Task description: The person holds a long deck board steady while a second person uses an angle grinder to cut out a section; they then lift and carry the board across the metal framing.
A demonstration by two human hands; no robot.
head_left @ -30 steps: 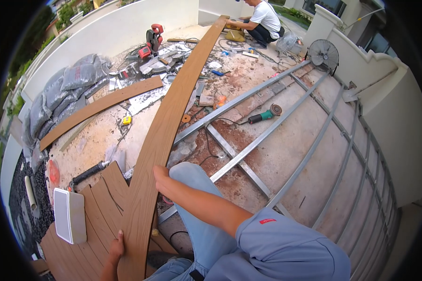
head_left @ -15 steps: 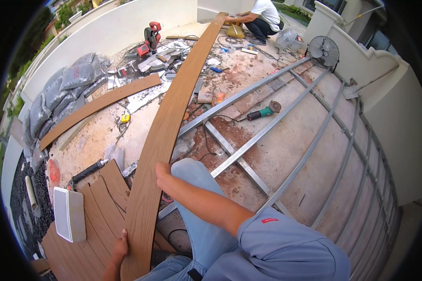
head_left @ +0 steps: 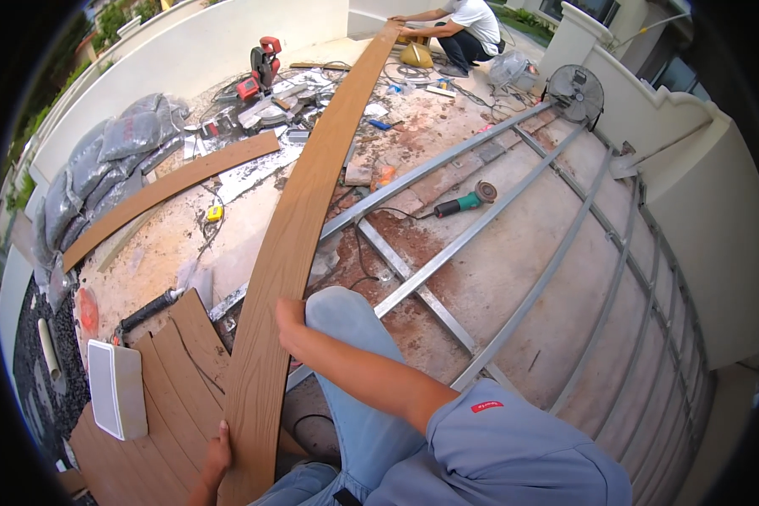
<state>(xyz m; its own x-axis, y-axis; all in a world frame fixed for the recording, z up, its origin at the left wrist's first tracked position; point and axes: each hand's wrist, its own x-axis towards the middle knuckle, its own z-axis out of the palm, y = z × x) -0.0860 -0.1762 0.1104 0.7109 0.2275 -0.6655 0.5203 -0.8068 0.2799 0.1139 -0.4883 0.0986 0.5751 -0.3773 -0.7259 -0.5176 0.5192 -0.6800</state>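
Observation:
A long brown wooden-look plank [head_left: 308, 202] runs from my lap region up to the far end of the patio. My left hand [head_left: 218, 449] grips its left edge low in the picture. Further up, my right hand [head_left: 291, 325] is wrapped on the right edge, just beside my raised knee. Under the plank's near part, at left, lie laid deck boards [head_left: 177, 388], with a white box-like object [head_left: 116, 390] on them. A crouching co-worker [head_left: 472, 34] in a white top has hands on the plank's far end.
Metal framing [head_left: 514, 219] spans the right, with a green angle grinder [head_left: 460, 204] and a fan [head_left: 575, 93]. A red power saw [head_left: 261, 72], offcuts and cables lie beyond. Grey sacks [head_left: 114, 160], a loose plank [head_left: 169, 185], a yellow tape measure [head_left: 215, 212] and a white wall [head_left: 177, 59] are left.
The plank's far end appears slightly higher in the picture, and the co-worker's hands show more clearly on it. My hands keep their grip; the view has shifted slightly.

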